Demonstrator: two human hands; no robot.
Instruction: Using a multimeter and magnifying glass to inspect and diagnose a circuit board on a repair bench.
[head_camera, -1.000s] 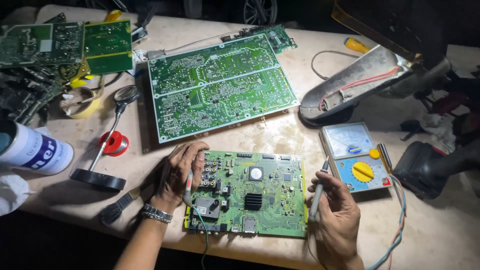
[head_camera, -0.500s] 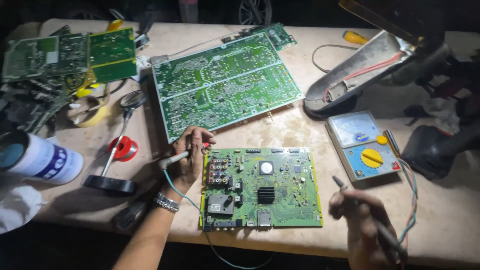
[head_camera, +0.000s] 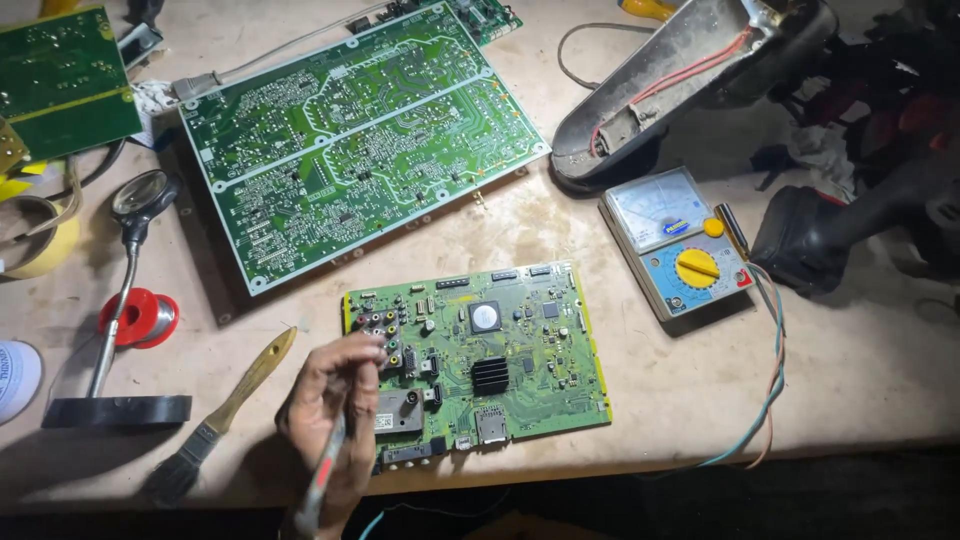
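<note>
One hand shows, near the desk's front edge, fingers closed around a single red-handled probe whose tip meets the left edge of the small green circuit board (left or right hand cannot be told; the other is out of sight); three green boards lie on the desk, the largest toward the back, another at the back left corner. One analog multimeter sits right of the small board; one paintbrush lies just left of the hand.
</note>
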